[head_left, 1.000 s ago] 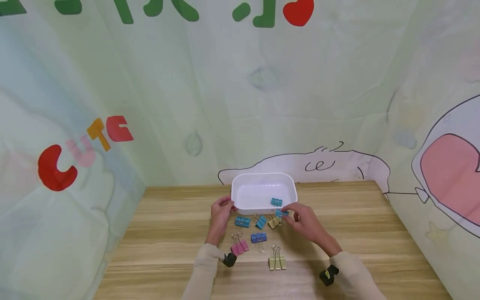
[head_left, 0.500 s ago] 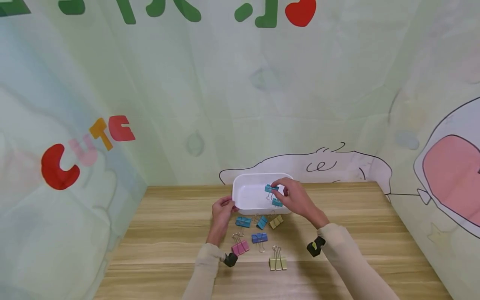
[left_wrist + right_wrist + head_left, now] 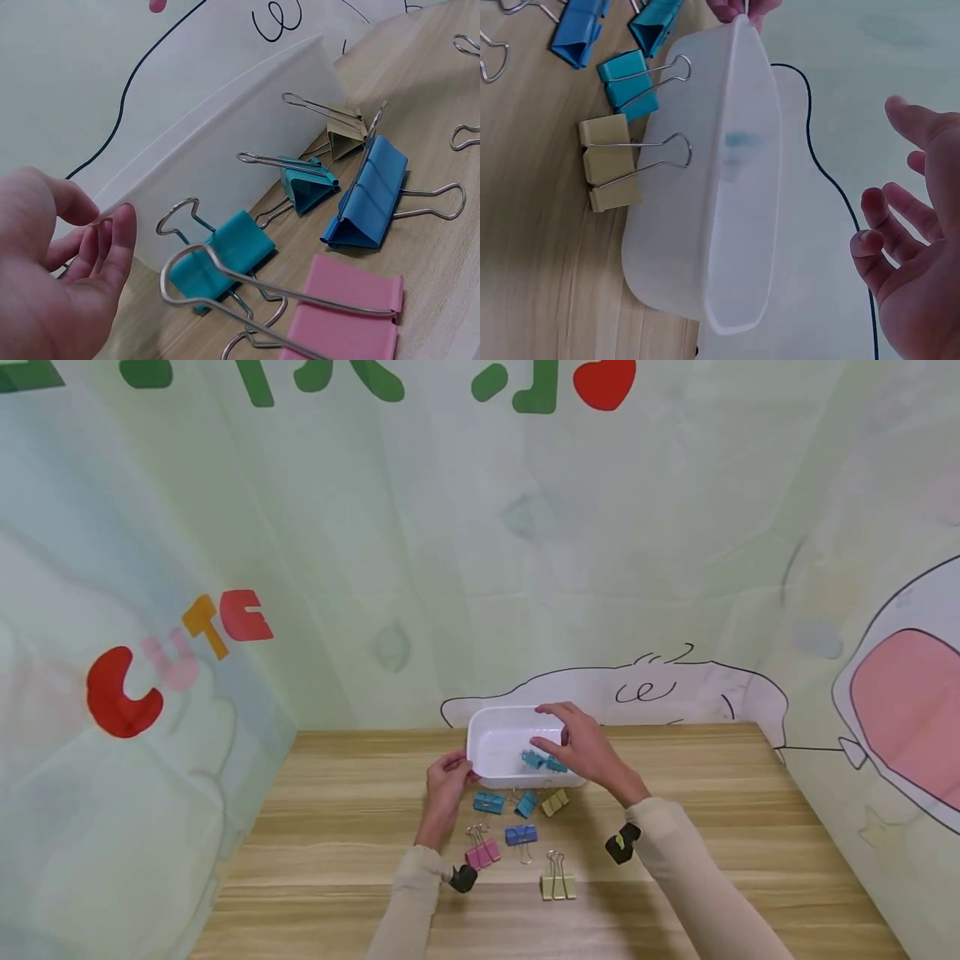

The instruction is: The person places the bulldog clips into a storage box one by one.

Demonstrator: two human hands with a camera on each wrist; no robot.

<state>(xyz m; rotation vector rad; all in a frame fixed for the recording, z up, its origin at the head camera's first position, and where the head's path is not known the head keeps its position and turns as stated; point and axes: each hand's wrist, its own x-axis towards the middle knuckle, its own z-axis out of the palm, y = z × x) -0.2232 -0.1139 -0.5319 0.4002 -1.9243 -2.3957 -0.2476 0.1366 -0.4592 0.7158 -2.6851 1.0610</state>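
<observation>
My left hand (image 3: 446, 787) pinches the left rim of a white plastic tray (image 3: 498, 782) between thumb and fingers. Over the tray's right side hovers my right hand (image 3: 588, 752), its thumb and fingers spread with nothing between them. Inside lie two teal binder clips, a left one (image 3: 532, 759) and a right one (image 3: 557, 764). On the table in front are two more teal clips, one nearer my left hand (image 3: 488, 802) and one tilted (image 3: 526, 804), plus a gold clip (image 3: 554, 802) by the tray. Nearer me are a blue clip (image 3: 521, 835), a pink clip (image 3: 482, 854) and a large yellow clip (image 3: 558, 887).
The wooden table (image 3: 337, 843) ends at a printed cloth backdrop (image 3: 375, 568) just behind the tray. Several clips have their wire handles raised; the gold clip's handles lean against the tray wall in the right wrist view.
My right hand has carried a teal binder clip from the tray's front edge into the tray and let go of it. The left hand keeps its grip on the rim.
</observation>
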